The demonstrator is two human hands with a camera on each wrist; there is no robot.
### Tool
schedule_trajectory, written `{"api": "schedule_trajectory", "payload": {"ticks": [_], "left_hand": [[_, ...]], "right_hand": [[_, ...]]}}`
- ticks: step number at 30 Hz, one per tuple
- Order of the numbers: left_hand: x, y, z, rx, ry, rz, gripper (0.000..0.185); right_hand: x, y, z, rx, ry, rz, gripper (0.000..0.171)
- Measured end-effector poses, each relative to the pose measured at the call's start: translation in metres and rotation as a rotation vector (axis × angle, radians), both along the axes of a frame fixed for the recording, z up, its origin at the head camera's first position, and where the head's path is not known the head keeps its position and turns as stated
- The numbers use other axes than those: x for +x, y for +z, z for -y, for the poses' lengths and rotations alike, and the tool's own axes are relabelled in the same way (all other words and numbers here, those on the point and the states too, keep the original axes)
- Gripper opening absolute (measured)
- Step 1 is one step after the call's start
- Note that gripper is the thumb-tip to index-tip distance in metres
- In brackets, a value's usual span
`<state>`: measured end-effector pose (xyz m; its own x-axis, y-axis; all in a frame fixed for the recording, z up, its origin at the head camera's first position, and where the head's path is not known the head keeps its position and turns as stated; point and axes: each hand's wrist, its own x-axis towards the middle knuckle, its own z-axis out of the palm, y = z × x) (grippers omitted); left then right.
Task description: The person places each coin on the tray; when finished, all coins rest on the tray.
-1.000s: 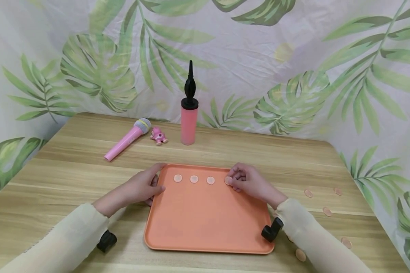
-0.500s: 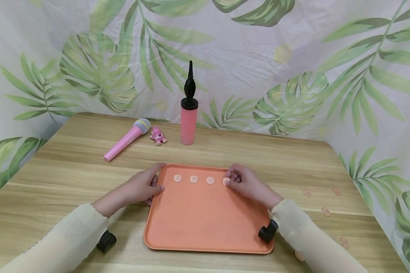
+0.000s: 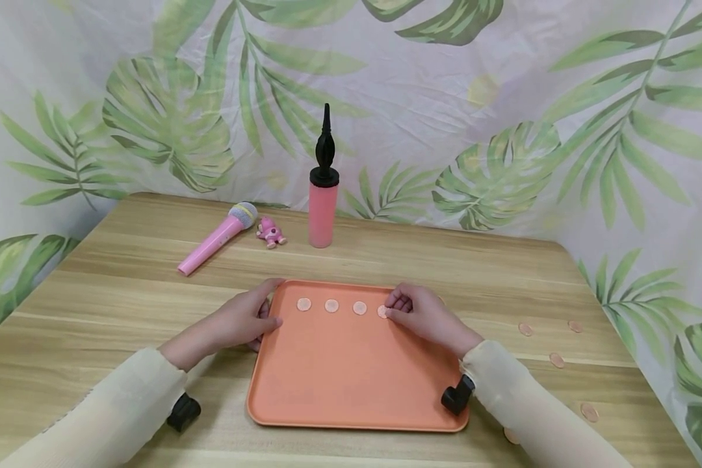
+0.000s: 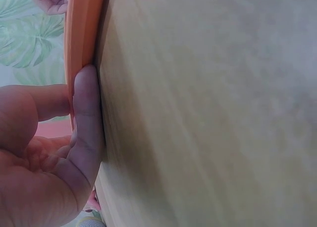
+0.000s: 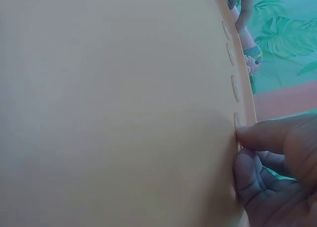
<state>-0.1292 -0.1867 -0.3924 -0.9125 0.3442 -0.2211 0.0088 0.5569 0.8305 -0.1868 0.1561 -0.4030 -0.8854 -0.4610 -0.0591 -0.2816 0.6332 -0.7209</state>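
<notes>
From the head view, an orange tray (image 3: 351, 370) lies on the wooden tabletop (image 3: 123, 299) in front of the person, with a row of small pale discs along its far edge. The left hand (image 3: 236, 322) rests at the tray's near-left corner, thumb laid over the rim and the other fingers curled against its outer side. The right hand (image 3: 424, 315) sits on the tray's far right part, fingers bent, with their tips on the fourth disc (image 3: 382, 311), the rightmost of the row; the other three discs (image 3: 331, 305) lie apart to its left. More discs (image 3: 557, 360) are scattered on the tabletop well to the right of the tray. A pink toy microphone (image 3: 216, 239), a small pink figure (image 3: 271, 233) and a pink pump with a black nozzle (image 3: 324, 188) stand near the leaf-print backdrop. In the left wrist view, the left hand's fingers (image 4: 86, 123) press against the tray's rim (image 4: 81, 29), thumb on top, where it meets the tabletop. In the right wrist view, the right hand's fingers (image 5: 270, 135) are curled with a tip touching the nearest disc (image 5: 237, 120) on the tray surface; whether it is pinched or merely pressed cannot be told.
</notes>
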Motion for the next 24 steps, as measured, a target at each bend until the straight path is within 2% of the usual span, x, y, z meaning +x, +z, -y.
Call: {"api": "schedule_trajectory", "payload": {"ticks": [15, 24], "left_hand": [[0.001, 0.003, 0.0, -0.001, 0.008, 0.019, 0.07], [0.004, 0.004, -0.001, -0.003, 0.004, -0.001, 0.07]], "right_hand": [[0.0, 0.002, 0.0, 0.0, -0.005, 0.017, 0.008], [0.0, 0.006, -0.014, -0.119, 0.032, 0.125, 0.014]]}}
